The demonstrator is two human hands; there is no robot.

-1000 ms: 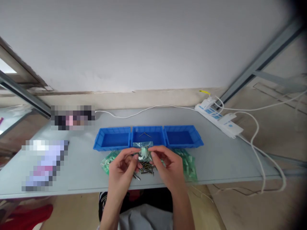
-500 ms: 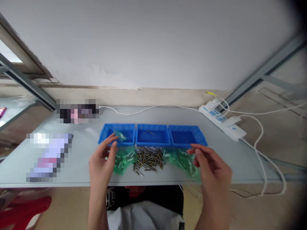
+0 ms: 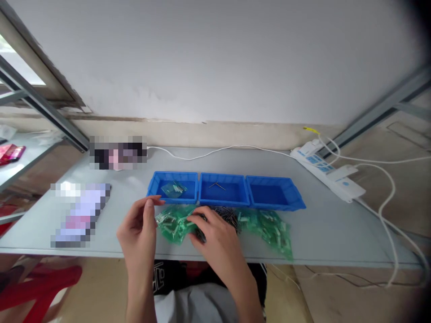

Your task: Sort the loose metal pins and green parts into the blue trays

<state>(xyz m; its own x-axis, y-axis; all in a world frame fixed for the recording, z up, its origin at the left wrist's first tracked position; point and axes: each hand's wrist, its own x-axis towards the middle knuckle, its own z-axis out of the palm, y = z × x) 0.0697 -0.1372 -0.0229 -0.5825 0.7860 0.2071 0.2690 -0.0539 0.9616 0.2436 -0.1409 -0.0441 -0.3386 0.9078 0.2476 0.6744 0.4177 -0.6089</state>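
Note:
My left hand [image 3: 138, 226] hovers at the front left corner of the left blue bin [image 3: 152, 190], fingers loosely bent and nothing visible in them. Inside that bin lies a small green-tinted clear bag [image 3: 173, 190] with pale slim pieces. My right hand [image 3: 215, 235] reaches across to the left green bag [image 3: 171, 226] of small pale pieces, thumb and fingers apart at its right edge. Beneath that hand, a pile of thin metal rods [image 3: 229, 215] is partly covered. Farther right lies another green bag [image 3: 269, 231] with similar pale pieces.
The middle blue bin [image 3: 224, 194] contains a couple of thin metal rods. Beside it stands the right blue bin [image 3: 274, 193]. A white power strip [image 3: 326, 172] with cables sits at the back right. Blurred-out items [image 3: 81, 215] lie on the left of the table.
My right hand has moved left from the right green bag to the left one. The small bag, earlier by my left fingertips, now lies in the left bin. The view has shifted slightly.

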